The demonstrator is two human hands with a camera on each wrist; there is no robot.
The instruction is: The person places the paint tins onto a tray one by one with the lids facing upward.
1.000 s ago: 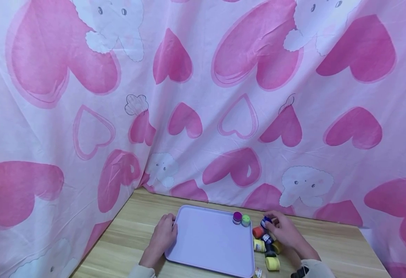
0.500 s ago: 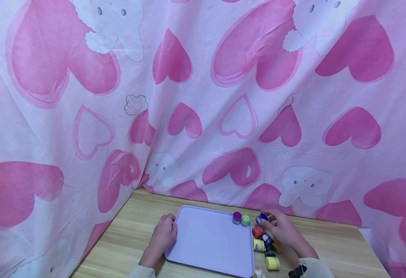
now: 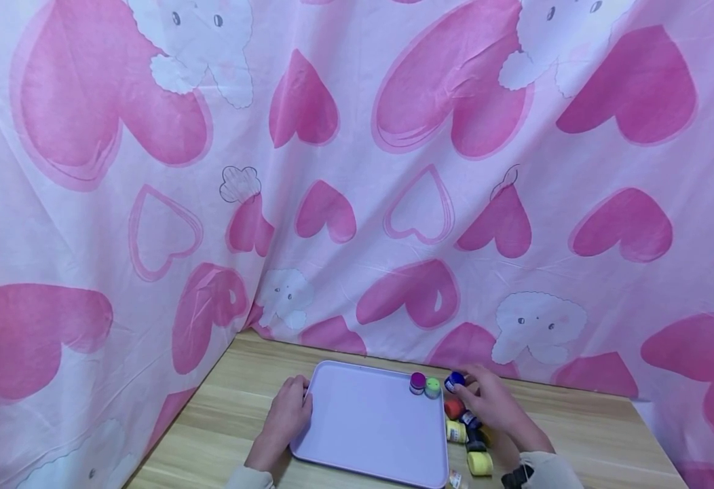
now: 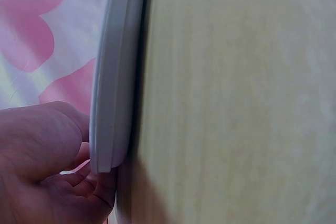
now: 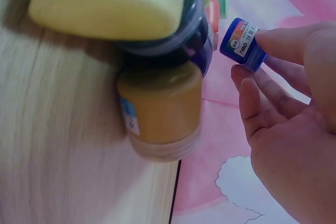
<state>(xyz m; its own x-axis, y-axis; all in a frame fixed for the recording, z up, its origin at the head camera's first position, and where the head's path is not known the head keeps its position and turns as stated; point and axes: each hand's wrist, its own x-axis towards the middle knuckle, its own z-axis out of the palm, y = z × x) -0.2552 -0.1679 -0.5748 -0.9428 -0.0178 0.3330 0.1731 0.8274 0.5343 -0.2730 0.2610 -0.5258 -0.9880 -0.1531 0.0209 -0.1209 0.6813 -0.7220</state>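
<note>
My right hand (image 3: 491, 402) pinches a small blue paint jar (image 3: 454, 382) between thumb and fingers, just off the tray's far right corner. Its printed label shows in the right wrist view, where the jar (image 5: 242, 44) is tilted. My left hand (image 3: 288, 411) grips the left edge of a pale lilac tray (image 3: 369, 428); in the left wrist view the fingers curl round the tray's rim (image 4: 113, 103). Inside the far right corner of the tray stand a purple-lidded jar (image 3: 417, 383) and a green-lidded jar (image 3: 432, 388), side by side.
Several more jars crowd the tray's right side: red (image 3: 454, 408), yellow (image 3: 456, 431), black (image 3: 476, 441) and another yellow (image 3: 480, 464). An ochre jar (image 5: 160, 111) lies closest in the right wrist view. Behind the wooden table (image 3: 583, 435) hangs a pink heart-patterned cloth (image 3: 406, 204).
My right hand has carried the blue jar left and slightly away from me, from over the loose jars toward the tray's far right corner. The left hand and the tray have stayed put.
</note>
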